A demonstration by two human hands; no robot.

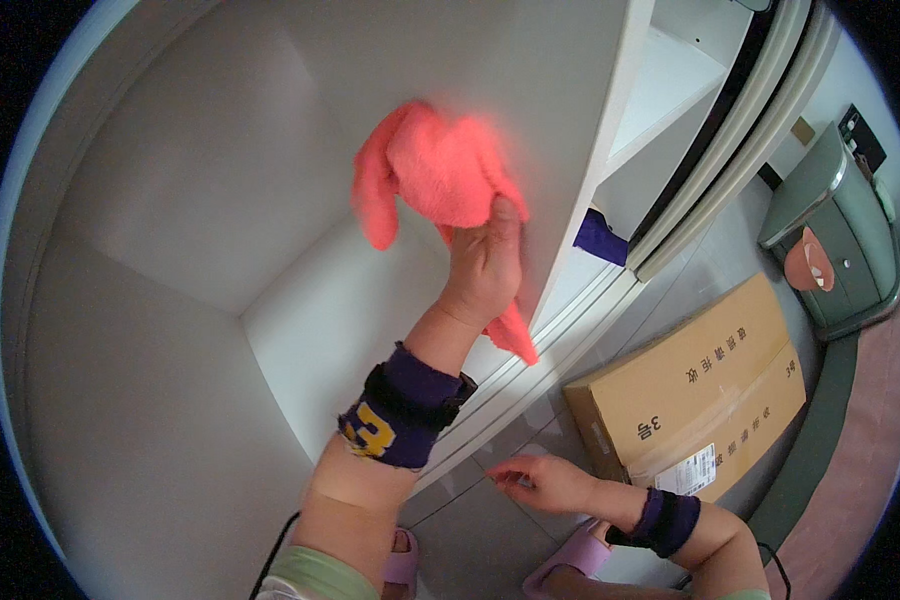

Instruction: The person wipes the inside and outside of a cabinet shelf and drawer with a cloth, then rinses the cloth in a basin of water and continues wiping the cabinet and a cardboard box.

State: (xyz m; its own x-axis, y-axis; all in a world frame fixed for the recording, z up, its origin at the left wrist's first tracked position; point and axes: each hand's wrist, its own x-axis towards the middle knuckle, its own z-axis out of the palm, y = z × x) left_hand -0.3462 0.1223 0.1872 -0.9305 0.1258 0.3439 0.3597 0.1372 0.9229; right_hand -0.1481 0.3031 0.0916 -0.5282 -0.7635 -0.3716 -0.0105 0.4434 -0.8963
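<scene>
My left hand (486, 266) grips a coral-pink fuzzy cloth (439, 169), thumb on its near side. The cloth is bunched up, with one flap hanging left and a tail (514, 337) trailing below my wrist. It is up against or very near the inner side panel (547, 112) of a white cabinet; exact contact cannot be told. My right hand (544, 482) hangs low over the tiled floor, holding nothing, its fingers loosely bent and a little apart. Dark wristbands (412, 405) circle both forearms.
A taped cardboard box (697, 390) bearing writing and a label lies on the floor at right. Beyond it stand a green-grey nightstand (840, 240) with a pink bin (808, 262) and a bed edge (877, 420). Sliding door tracks (487, 420) edge the cabinet. A dark blue item (601, 238) sits in the neighbouring compartment.
</scene>
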